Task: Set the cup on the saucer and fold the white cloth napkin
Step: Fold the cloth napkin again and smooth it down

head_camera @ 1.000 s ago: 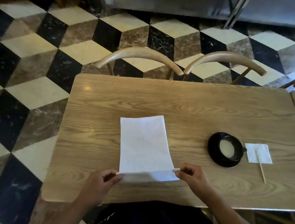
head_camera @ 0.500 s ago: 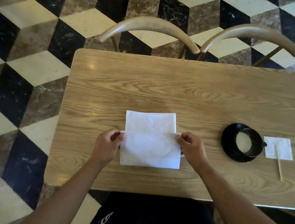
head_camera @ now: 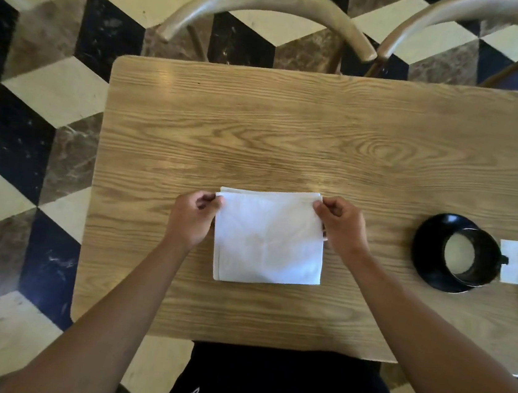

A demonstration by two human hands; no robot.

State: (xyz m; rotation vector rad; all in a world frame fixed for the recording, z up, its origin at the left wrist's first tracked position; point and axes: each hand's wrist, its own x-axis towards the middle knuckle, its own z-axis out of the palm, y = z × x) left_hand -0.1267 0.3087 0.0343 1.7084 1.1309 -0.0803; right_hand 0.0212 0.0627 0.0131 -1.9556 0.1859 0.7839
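Now napkin (head_camera: 268, 239) lies folded, a white, near-square double layer.

Head view, sole camera: worn on the head, aimed steeply downward and forward over the wooden table (head_camera: 289, 141). The near table edge and lap were framed at the bottom, chair backs (head_camera: 270, 0) and tiled floor (head_camera: 36, 100) at the top and left. Close range; forearms entered from the lower corners. No second view was supplied.
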